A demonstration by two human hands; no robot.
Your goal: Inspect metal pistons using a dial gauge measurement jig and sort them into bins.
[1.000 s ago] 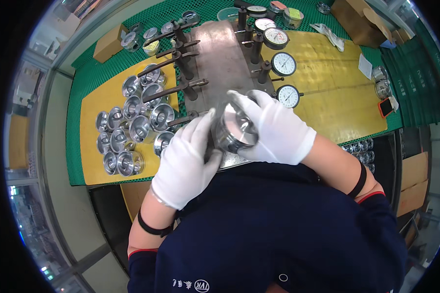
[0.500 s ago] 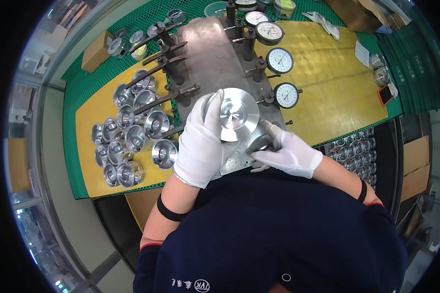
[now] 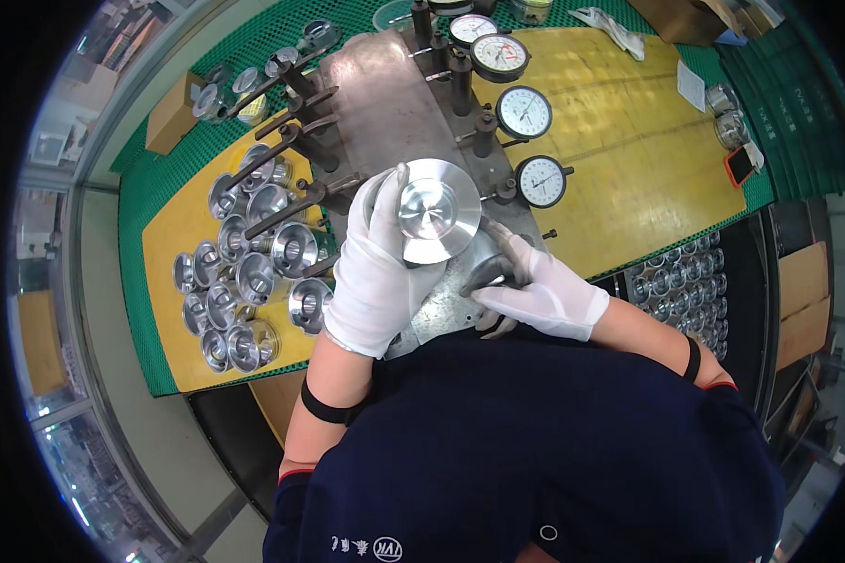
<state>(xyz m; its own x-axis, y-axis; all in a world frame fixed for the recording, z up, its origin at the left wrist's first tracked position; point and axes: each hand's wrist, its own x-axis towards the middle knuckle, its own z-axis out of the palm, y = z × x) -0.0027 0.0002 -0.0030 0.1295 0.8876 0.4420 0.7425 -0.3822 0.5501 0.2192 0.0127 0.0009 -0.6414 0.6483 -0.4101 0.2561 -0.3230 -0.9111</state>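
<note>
My left hand (image 3: 377,258), in a white glove, is closed round the left side of a shiny piston (image 3: 434,212), whose round face points up. The piston is over the near part of a grey metal plate fixture (image 3: 390,103). Just below and to the right, my gloved right hand (image 3: 540,289) has its thumb and fingers round a second metal piece (image 3: 486,267), seemingly another piston, partly hidden by the fingers and the first piston. Closest to the held piston on the right is a dial gauge (image 3: 542,181) on the fixture.
More dial gauges (image 3: 524,113) line the fixture's right side, and dark rods (image 3: 277,218) stick out leftward. Several pistons (image 3: 255,279) stand on the yellow board (image 3: 174,352) at left. Trays of pistons (image 3: 681,291) lie at lower right. A red-edged device (image 3: 739,166) rests far right.
The whole view has shifted slightly, with the fixture and gauges a little further left. Both hands keep their grips, and the piston's upper face tilts slightly differently.
</note>
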